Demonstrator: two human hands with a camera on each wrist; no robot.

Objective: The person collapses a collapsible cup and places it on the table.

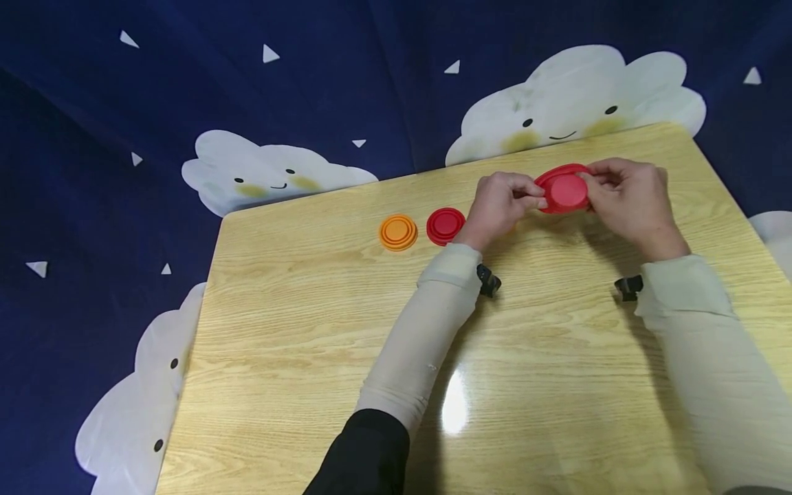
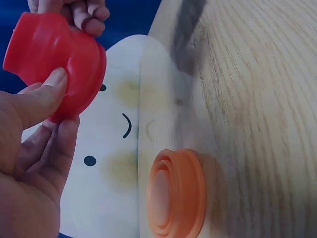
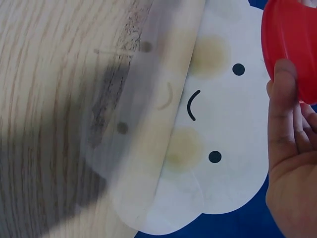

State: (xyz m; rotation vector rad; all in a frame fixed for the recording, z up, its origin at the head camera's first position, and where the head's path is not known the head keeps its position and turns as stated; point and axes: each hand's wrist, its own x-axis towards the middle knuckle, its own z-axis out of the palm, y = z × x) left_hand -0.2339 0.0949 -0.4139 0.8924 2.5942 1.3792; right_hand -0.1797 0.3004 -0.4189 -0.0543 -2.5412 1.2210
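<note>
Above the far right of the table, both hands hold a red collapsible silicone cup (image 1: 568, 191). My left hand (image 1: 497, 205) pinches its rim between thumb and fingers. On the opposite side my right hand (image 1: 637, 201) grips it, thumb on the near face. In the left wrist view the red cup (image 2: 64, 59) is partly extended, its wall bent inward near the left thumb. The right wrist view shows only part of the red cup (image 3: 292, 44), at the upper right edge.
A flattened orange cup (image 1: 398, 232) and a flattened red cup (image 1: 445, 225) lie left of my left hand. Another orange cup (image 2: 177, 193) sits on the table, mostly hidden behind that hand in the head view. A dark blue cloud-printed cloth (image 1: 322, 82) borders the wooden table (image 1: 291, 330).
</note>
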